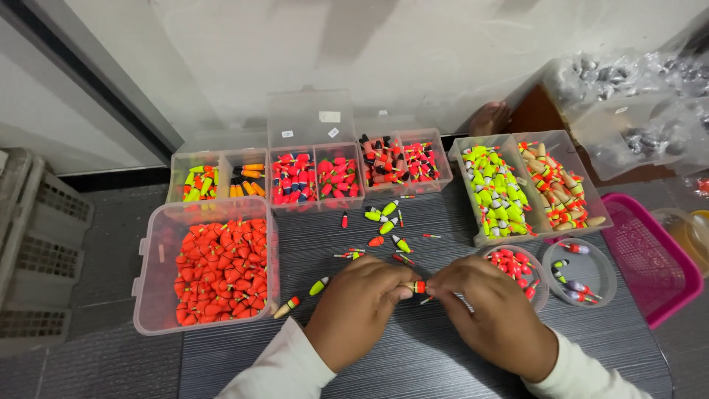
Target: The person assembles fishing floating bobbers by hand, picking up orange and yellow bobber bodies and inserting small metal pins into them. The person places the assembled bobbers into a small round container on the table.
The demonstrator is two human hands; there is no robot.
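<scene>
A small fishing float (pixel 417 286), red and yellow with a dark band, sits pinched between the fingertips of both hands just above the dark ribbed table (pixel 413 355), near its front edge. The left hand (pixel 360 307) grips one end between thumb and fingers; the right hand (pixel 493 314) closes on the other end, with a thin stem poking out below the fingers.

Just beside the right hand stand 2 round clear tubs (pixel 580 272): the nearer holds red floats, the farther a few mixed ones. Loose floats (pixel 384 222) lie scattered on the table just beyond the hands, yellow-green, red and white, and 2 more (pixel 303 295) lie to the left of the left hand.

Farther left is a large clear box of orange-red floats (pixel 218 270). Along the back runs a row of clear divided boxes (pixel 317 177) with sorted floats, and to the right a 2-part tray (pixel 528 188) of yellow-green and tan ones. A pink basket (pixel 653 266) sits at the right edge, a grey crate (pixel 37 244) at the far left.
</scene>
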